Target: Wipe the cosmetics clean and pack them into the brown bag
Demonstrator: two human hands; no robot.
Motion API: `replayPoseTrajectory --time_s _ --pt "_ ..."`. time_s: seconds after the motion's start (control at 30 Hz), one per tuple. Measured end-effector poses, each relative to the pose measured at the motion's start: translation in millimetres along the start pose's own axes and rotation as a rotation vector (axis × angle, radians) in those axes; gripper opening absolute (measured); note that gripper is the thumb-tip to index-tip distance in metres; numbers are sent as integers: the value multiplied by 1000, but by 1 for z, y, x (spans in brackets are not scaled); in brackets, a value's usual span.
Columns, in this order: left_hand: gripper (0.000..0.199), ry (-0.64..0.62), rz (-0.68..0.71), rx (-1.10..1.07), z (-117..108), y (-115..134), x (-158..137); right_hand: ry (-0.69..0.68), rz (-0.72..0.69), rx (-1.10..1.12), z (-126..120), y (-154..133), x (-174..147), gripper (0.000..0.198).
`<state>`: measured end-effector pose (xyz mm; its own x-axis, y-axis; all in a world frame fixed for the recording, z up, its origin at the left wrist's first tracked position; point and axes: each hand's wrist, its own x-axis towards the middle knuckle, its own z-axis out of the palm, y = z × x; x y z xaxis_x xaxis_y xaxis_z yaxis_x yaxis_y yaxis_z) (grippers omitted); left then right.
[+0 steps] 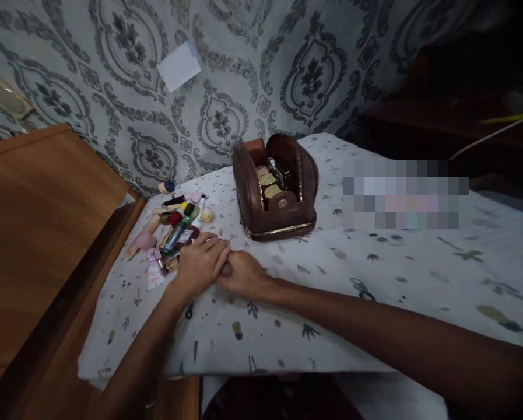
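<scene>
My left hand (202,265) and my right hand (245,274) meet over the cloth, in front of the small items. Both have their fingers curled together, touching each other. A small greyish patch shows between them, but whatever they hold is mostly hidden. Just past my left hand lie a dark red item with a label (188,235), a clear bottle with a green top (174,238) and a pink-and-white tube (154,273). Behind my hands a brown toiletry bag (273,224) stands upright and unzipped, with round yellowish lids (271,191) and other items inside.
A white patterned cloth (283,332) covers the surface. Several cosmetics, a pink sponge-like piece (144,241) and a blue-capped bottle (167,186) lie at left. A wooden panel (46,216) borders the left side; patterned wallpaper (226,76) rises behind. Something at right is pixelated.
</scene>
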<state>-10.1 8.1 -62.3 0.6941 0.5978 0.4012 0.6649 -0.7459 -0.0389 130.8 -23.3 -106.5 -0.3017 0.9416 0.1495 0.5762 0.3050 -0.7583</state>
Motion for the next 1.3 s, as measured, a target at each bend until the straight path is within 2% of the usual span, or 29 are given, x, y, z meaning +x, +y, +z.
replayPoseTrajectory --time_s 0.07,0.1,0.17,0.27,0.37,0.43,0.5,0.7,0.93,1.1,1.3 --pt "38 -84 -163 -55 2 -9 3 -2 6 -39 0 0 -1 23" --pt "41 -116 -259 -173 3 -15 3 -5 3 -35 0 1 -2 26" --pt "47 -129 -445 -549 7 -26 3 -22 -28 27 0 4 -2 27" --pt "54 1 -681 -1160 14 -27 -1 -55 -114 261 1 10 0 20" --pt "56 190 -769 -1506 24 -14 -7 -82 -162 518 3 17 3 25" --pt "55 272 -714 -1524 30 -5 -10 -103 -103 635 4 19 4 39" --pt "55 282 -633 -1462 35 -1 -11 -107 -38 671 4 19 4 48" --pt "61 215 -528 -1211 40 -4 -14 9 -64 444 4 13 0 34" --pt "48 307 -514 -1072 33 -1 -14 0 -87 255 5 10 -3 24" --pt "46 373 -585 -1051 38 -2 -16 -44 -115 226 4 10 -4 24" --pt "46 484 -789 -1189 45 -6 -14 -79 -154 239 4 10 -6 49"
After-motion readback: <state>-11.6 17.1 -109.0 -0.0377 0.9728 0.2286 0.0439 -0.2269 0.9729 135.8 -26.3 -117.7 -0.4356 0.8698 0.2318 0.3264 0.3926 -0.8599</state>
